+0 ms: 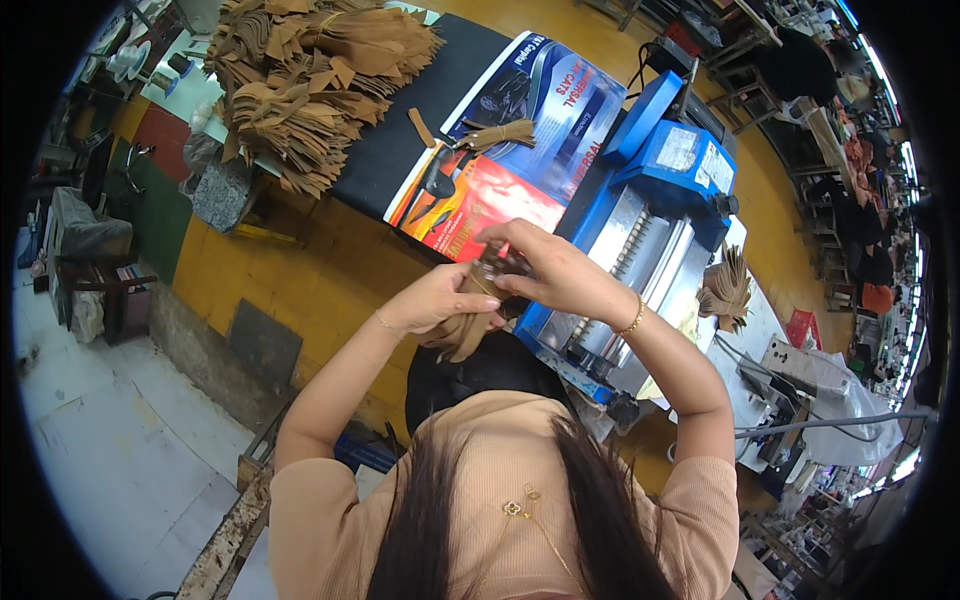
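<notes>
A bundle of thin brown leather pieces [465,335] is held in front of my body, its tan ends fanning downward. My left hand [428,300] is closed around its middle, thumb on top. At the bundle's darker upper end, my right hand [560,272] has its fingers bent in and pressed on the pieces. A thin, pale line like a band crosses the bundle between my hands; its exact form is too small to tell. Just beyond my hands, a smaller tied leather bundle [502,134] lies on a printed red and blue sheet [575,110].
A blue machine with metal rollers [650,165] stands close by my right arm. A large heap of leather bundles [300,95] covers the far left of the black table [385,165]. One loose strip [421,127] lies there. Another fanned bundle [726,290] sits right of the machine.
</notes>
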The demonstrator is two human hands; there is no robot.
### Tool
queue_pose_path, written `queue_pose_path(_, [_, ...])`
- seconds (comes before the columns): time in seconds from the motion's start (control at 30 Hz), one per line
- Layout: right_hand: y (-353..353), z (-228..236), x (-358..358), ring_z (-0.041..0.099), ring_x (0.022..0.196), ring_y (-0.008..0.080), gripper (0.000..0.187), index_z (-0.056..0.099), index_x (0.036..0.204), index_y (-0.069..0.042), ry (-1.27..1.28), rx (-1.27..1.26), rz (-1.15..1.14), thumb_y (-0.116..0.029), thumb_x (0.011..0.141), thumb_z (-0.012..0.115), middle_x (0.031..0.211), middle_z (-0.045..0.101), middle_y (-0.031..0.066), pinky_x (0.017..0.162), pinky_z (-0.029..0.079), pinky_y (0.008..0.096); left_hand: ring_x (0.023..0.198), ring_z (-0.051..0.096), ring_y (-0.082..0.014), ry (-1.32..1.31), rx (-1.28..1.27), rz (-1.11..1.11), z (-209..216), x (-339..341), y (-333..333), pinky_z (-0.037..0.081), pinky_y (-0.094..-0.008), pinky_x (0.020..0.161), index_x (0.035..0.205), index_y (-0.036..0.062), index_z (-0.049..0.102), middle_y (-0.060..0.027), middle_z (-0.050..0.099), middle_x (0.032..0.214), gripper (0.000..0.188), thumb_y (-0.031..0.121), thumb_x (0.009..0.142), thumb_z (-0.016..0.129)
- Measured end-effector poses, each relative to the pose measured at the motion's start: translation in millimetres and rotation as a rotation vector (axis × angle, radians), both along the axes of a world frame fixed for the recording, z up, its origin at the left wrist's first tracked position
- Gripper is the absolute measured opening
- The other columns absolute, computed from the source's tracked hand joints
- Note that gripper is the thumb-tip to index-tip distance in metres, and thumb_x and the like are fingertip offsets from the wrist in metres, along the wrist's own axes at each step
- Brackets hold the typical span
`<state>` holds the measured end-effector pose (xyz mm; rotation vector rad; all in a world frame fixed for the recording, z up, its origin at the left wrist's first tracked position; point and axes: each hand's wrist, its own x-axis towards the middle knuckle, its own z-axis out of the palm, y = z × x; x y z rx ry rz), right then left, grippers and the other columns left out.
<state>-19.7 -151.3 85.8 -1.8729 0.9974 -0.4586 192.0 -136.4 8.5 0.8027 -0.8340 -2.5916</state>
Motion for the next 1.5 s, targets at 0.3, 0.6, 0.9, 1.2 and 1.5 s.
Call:
queue_pose_path(0.3, [-35,-18,-27,0.057,0.105,0.0291,0.037,0.055,0.117,-0.006,0.216,-0.119,-0.065,-0.019,0.084,0.066,0.111,0.056,0.0137,0.089,0.046,0.0377,0.12,0.047,-0.0334,-0.822,-0.981,0.361,-111,46,-158,0.039,-0.0414,0.1,0.139,-0.0007,0.031,-0.0203,0.05,0.128,0.076,0.02,0.079,0.072])
queue_pose_path(0.6, [21,20,-86,0.059,0.094,0.0266,0.031,0.059,0.113,-0.007,0.301,0.01,-0.402,-0.017,0.085,0.066,0.098,0.059,0.0112,0.083,0.047,0.0363,0.126,0.04,-0.0345,-1.227,-1.738,0.043,-146,-99,-227,0.034,-0.0452,0.104,0.115,0.0,0.06,-0.0179,0.043,0.135,0.051,0.027,0.073,0.072])
queue_pose_path(0.9, [63,34,-124,0.062,0.084,0.0251,0.019,0.063,0.102,-0.005,0.233,-0.055,-0.694,-0.014,0.086,0.064,0.092,0.062,0.0105,0.075,0.049,0.0342,0.083,0.066,-0.0248,-0.321,-0.322,-0.094,-44,-132,-205,0.054,-0.0358,0.072,0.109,-0.0015,0.054,-0.0138,0.064,0.091,0.029,0.014,0.086,0.057])
queue_pose_path(1.2, [45,31,-108,0.061,0.078,0.027,0.012,0.064,0.092,-0.004,0.025,-0.454,-0.779,-0.008,0.081,0.067,0.084,0.059,0.0104,0.07,0.049,0.0341,0.074,0.064,-0.022,0.262,0.102,-0.125,59,-157,-63,0.056,-0.0331,0.065,0.117,0.0021,0.045,-0.0087,0.058,0.087,0.035,0.005,0.084,0.054])
queue_pose_path(1.5, [96,27,-129,0.053,0.081,0.0338,0.01,0.049,0.086,-0.001,0.053,-0.669,-0.725,-0.007,0.086,0.057,0.082,0.05,0.0139,0.07,0.046,0.0394,0.052,0.056,-0.0096,0.047,-0.117,-0.291,96,-190,-10,0.045,-0.0215,0.042,0.098,0.0108,0.045,0.0003,0.052,0.078,0.019,0.004,0.086,0.057])
